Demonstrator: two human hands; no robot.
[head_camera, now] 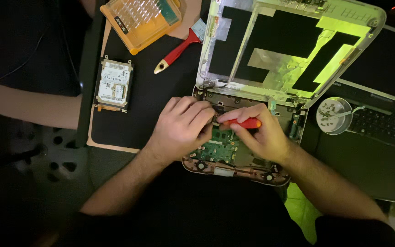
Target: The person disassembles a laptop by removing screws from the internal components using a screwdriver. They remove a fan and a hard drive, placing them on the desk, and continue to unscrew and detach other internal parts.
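At frame centre, a red-handled screwdriver [245,123] is clamped in the right hand [261,135] over the opened laptop base [234,155]; the left hand [184,128] is curled beside its tip. A slip could gouge the green circuit board [218,148].

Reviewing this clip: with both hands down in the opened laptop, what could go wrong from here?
The red-handled screwdriver in the right hand works right beside the green circuit board; a slip could scratch it. The left hand hides the tip, so aim is hard to judge. The small dish of screws rests on another laptop's keyboard and might tip.
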